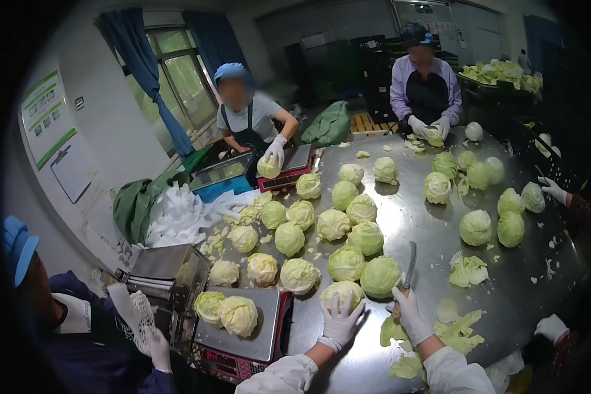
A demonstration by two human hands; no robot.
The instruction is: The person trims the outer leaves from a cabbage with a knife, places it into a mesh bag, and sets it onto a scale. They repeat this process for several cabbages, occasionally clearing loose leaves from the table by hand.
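Note:
My left hand (339,320), in a white glove, rests with fingers spread on a pale green cabbage (341,293) at the near edge of the steel table (433,233). In a white glove too, my right hand (410,314) grips the handle of a knife (410,264) whose blade points away from me, beside another cabbage (380,276). Several more trimmed cabbages lie in a cluster just beyond both hands.
A scale (243,328) with two cabbages stands at my left. Loose leaves (463,331) lie at my right. Gloved co-workers stand around the table: one at the far left by a red scale (285,172), one at the far end, one at the near left.

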